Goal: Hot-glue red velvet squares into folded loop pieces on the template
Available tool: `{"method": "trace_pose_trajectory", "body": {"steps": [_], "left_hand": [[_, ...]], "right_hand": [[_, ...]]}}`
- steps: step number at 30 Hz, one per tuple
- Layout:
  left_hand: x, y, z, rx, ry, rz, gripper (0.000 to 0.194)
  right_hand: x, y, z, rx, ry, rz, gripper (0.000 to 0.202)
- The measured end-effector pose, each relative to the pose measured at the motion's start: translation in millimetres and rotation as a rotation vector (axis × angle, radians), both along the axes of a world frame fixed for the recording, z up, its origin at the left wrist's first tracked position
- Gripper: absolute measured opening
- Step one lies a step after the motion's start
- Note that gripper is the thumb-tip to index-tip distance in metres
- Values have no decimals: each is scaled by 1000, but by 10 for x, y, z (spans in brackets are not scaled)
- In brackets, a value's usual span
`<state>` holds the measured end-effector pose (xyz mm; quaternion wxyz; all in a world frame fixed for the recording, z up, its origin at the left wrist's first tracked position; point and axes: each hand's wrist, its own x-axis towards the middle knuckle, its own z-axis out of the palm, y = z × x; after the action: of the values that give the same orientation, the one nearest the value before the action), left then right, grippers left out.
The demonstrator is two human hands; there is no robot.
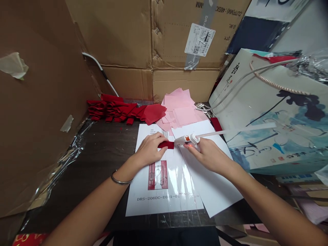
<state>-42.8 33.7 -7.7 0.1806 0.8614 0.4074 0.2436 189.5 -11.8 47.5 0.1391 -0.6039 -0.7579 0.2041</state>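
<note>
My left hand (151, 148) is closed on a small dark red fabric strip (169, 145), pressing it down on the printed paper. My right hand (208, 153) grips a white hot glue gun (188, 139), with a long pale glue stick (235, 131) jutting from its back. The gun's nozzle is close to the strip's right end; whether they touch I cannot tell. Below my left hand, the printed sheet (143, 205) shows a picture of a red and white piece with a clip shape. A second white sheet (217, 194) overlaps it on the right.
Folded red fabric pieces (112, 109) lie in a heap at the back left, beside pink paper squares (179, 102). Metal clips (205, 108) sit behind them. Cardboard walls (123, 34) enclose the left and back; a patterned paper bag (276, 112) stands at the right, crossed by a cord.
</note>
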Motion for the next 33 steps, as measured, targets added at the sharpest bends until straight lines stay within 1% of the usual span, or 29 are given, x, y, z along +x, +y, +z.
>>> {"method": "trace_pose_trajectory", "body": {"steps": [6, 12, 14, 16, 20, 22, 24, 30, 33], "left_hand": [[4, -3, -2, 7, 5, -2, 23], [2, -3, -2, 14, 15, -3, 25], [-1, -3, -6, 27, 13, -14, 24], [-5, 0, -14, 40, -5, -23, 22], [-7, 10, -23, 76, -69, -32, 19], [-5, 12, -19, 105, -104, -26, 18], [-2, 12, -13, 127, -140, -18, 18], [-2, 26, -17, 166, -227, -31, 25], [-4, 36, -18, 173, -283, -41, 26]], "right_hand": [[-11, 13, 99, -16, 70, 97, 28], [25, 37, 153, -133, 65, 45, 34], [45, 29, 131, -160, 145, 40, 32], [72, 1, 71, -200, 277, 18, 30], [134, -119, -117, -311, 491, -159, 40], [155, -188, -189, -299, 558, -210, 43], [161, -247, -221, -263, 596, -226, 44], [139, -343, -190, -169, 670, -255, 43], [136, -365, -189, -146, 687, -238, 43]]}}
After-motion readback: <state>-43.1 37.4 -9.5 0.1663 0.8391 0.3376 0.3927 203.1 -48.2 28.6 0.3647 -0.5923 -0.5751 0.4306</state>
